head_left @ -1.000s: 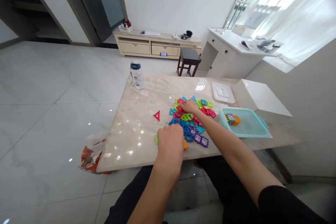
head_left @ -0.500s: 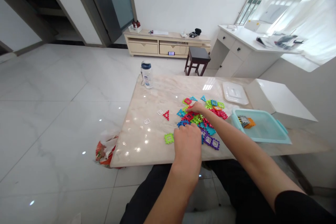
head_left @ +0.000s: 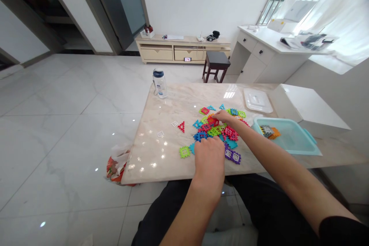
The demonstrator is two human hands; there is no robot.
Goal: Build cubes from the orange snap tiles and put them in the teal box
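A heap of notched plastic building tiles in red, green, blue and purple lies on the marble table. My right hand reaches over the back of the heap, its fingertips pinching a red tile. Closer to me, my left hand is closed at the front of the heap; its fingers point away and whatever they hold is hidden. Just left of it lies a green square tile, and to its right are purple window tiles. A red triangle tile lies apart on the left.
A light-blue tub with a few grey and orange pieces stands at right, beside a white box. Behind it lies a clear lid. A water bottle stands at the far left corner. Small white window pieces lie at left.
My right hand has shifted slightly right and back, and the red tile at its fingertips now shows more. My left hand stays closed, slightly farther right in view.
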